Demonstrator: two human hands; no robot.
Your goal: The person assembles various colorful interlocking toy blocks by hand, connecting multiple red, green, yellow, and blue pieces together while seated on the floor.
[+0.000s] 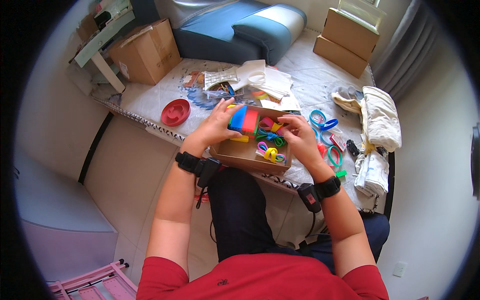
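A shallow brown cardboard box (pixel 240 161) sits at the bed's near edge, just beyond my knees. My left hand (pixel 216 125) reaches over its left side, thumb and fingers round a row of blue, red, green and yellow blocks (pixel 245 120). On the right side of the box, my right hand (pixel 300 136) has curled fingers against a pink and yellow bundle of silicone wristbands (pixel 272 126); its grip is partly hidden. Beside that lies a blue and green bundle (pixel 271 136). Closer to me in the box is another bundle tied with a yellow band (pixel 271 154).
Loose wristbands (pixel 334 156) lie right of the box, near folded white cloth (pixel 381 120). A red round dish (pixel 176 112) is at left. Papers (pixel 270 82) and a white plastic rack (pixel 221 76) lie beyond. Cardboard boxes (pixel 345 42) stand at the far right.
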